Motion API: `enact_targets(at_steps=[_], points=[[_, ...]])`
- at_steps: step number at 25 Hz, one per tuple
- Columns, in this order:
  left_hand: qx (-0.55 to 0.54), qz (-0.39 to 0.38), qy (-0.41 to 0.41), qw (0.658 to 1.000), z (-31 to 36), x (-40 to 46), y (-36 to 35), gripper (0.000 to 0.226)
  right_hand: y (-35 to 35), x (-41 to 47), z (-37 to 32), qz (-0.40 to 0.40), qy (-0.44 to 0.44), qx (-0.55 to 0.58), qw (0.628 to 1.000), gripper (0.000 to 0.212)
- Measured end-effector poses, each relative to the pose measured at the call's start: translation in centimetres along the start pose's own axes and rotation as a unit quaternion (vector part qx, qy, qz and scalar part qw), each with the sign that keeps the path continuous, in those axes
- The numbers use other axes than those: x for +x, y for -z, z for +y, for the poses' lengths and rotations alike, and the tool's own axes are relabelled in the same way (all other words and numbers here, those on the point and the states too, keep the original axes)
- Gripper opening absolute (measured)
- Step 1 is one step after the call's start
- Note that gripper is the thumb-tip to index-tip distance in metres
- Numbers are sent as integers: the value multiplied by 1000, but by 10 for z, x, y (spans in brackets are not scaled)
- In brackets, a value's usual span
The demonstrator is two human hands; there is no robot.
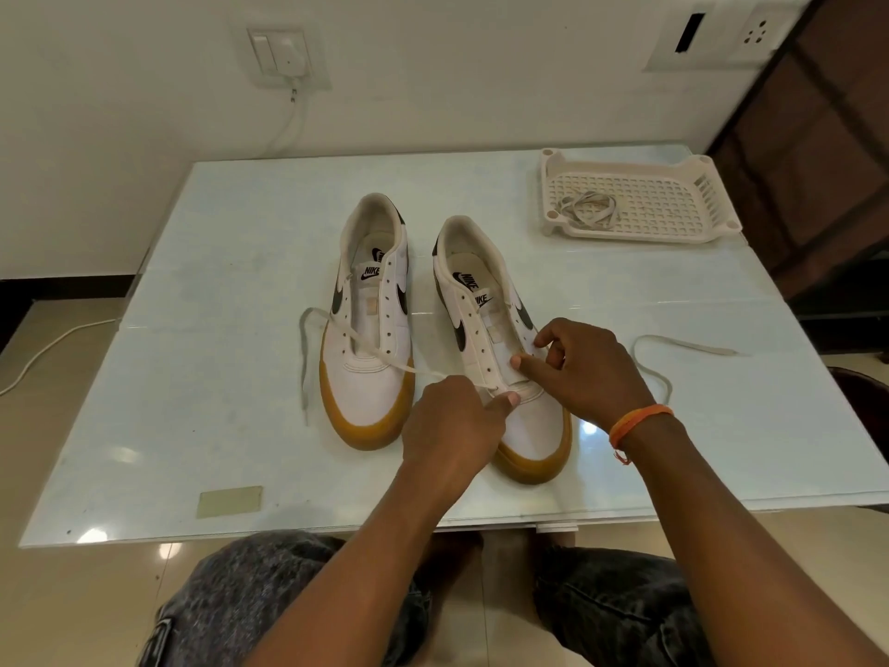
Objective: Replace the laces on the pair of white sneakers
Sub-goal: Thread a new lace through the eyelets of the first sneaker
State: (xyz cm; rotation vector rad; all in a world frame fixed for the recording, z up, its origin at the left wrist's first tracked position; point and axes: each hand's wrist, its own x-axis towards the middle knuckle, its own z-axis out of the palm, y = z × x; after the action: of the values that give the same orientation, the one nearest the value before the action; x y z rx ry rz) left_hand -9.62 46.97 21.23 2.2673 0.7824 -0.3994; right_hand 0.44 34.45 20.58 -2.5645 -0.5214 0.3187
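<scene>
Two white sneakers with gum soles stand side by side, toes toward me, on the glass table (192, 426). A white lace (308, 339) runs through the lowest eyelets of the right sneaker (486, 329). One end trails left across the left sneaker (370, 329), which has bare eyelets; the other end lies on the table at the right. My left hand (452, 426) pinches the lace at the right sneaker's lowest left eyelet. At the lower right eyelets my right hand (582, 373), with an orange wrist band, pinches the lace, fingers curled.
A white plastic basket (635, 204) at the table's back right holds another bundled lace (589, 209). A piece of tan tape (230, 500) is stuck near the front edge. A wall socket with a plugged-in cable (287, 55) is behind the table. My knees are under the front edge.
</scene>
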Motion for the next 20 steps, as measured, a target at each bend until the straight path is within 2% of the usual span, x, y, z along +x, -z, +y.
enact_targets(at_steps=[2, 5, 6, 8, 10, 11, 13, 14, 15, 17, 19, 20], points=[[-30, 6, -5, 1000, -1, 4, -1, 45, 7, 0, 2, -29, 8, 11, 999, 44], [-39, 31, -40, 998, -1, 4, 4, 32, 25, -4, 13, -152, -9, 58, 987, 47], [-25, 52, -57, 997, 0, 3, 8, 30, 30, -6, 18, -187, -15, 64, 980, 43], [-8, 109, -110, 988, 5, -3, 14, 29, 42, -8, 25, -203, -14, 89, 975, 23], [-57, 134, -196, 970, 15, -8, 16, 15, 57, -13, 25, -184, 0, 180, 966, 9], [-101, 105, -240, 960, 21, -10, 14, 16, 65, -16, 23, -177, 11, 241, 954, 11], [-188, -11, -277, 942, 30, -13, 5, 34, 81, -23, 18, -169, 37, 365, 915, 22], [-205, -47, -286, 935, 33, -13, 1, 28, 89, -25, 19, -159, 41, 425, 890, 27], [-210, -46, -301, 929, 34, -12, -2, 18, 95, -26, 22, -137, 31, 484, 864, 30], [-229, 23, -313, 922, 30, -5, -5, 15, 108, -25, 40, -50, -19, 601, 797, 32], [-300, 131, -257, 909, 27, 7, -1, 23, 120, -25, 66, 65, -77, 669, 736, 20], [-339, 182, -213, 898, 25, 15, 3, 24, 125, -26, 79, 110, -102, 671, 726, 17]])
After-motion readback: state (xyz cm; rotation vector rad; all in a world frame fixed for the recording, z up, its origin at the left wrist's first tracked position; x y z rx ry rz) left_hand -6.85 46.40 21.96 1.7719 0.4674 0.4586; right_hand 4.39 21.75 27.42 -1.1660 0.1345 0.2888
